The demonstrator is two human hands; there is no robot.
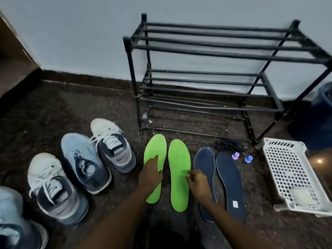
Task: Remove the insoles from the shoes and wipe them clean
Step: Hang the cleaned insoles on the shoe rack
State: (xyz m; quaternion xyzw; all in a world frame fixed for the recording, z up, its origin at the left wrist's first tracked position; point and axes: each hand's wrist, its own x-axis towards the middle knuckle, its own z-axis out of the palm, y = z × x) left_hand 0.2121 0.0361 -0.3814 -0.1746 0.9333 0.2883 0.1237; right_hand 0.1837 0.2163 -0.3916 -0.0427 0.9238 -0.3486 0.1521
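Observation:
Two bright green insoles lie side by side on the dark floor, the left one (154, 151) and the right one (178, 159). My left hand (150, 174) lies flat on the left green insole with straight fingers. My right hand (196, 180) has curled fingers pinching the right edge of the right green insole. Two dark blue insoles (204, 164) (229, 178) lie to the right. Left of the insoles stand a white and grey sneaker (112, 142), a light blue sneaker (84, 160) and another white and grey sneaker (53, 187).
A black metal shoe rack (215, 78) stands against the wall behind the insoles. A white perforated basket (291, 175) lies at the right. Black laces (230, 145), a purple cap (235, 155) and a blue cap (248, 159) lie by the rack. Another light blue shoe (16, 221) is bottom left.

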